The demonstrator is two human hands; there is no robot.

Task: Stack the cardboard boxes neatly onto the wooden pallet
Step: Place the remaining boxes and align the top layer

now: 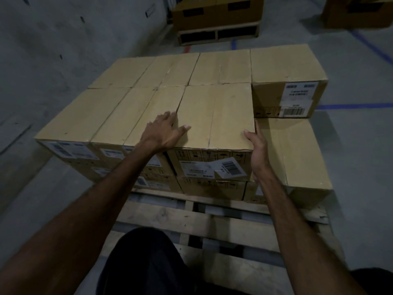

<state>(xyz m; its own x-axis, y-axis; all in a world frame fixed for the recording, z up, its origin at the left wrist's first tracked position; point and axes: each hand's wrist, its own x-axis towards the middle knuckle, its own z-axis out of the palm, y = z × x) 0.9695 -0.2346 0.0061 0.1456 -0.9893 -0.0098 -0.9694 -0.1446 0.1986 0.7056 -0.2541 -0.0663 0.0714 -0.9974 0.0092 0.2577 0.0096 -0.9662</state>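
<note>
Tan cardboard boxes stand in rows on a wooden pallet (pixel 191 222). My left hand (pixel 164 130) lies flat on top of the front box (pixel 221 116), at its left edge, fingers spread. My right hand (pixel 256 149) presses against the right side of that same box, thumb on its top corner; the fingers are hidden behind the box. To the right, a lower box (pixel 297 154) sits one layer down. Behind it a box with a barcode label (pixel 285 77) stands at the top level.
The pallet's front slats are bare near my legs (pixel 144 260). Grey concrete floor with blue tape lines (pixel 353 106) surrounds the pallet. Another pallet carrying darker boxes (pixel 217 15) stands at the back, and one more box (pixel 359 11) at the far right.
</note>
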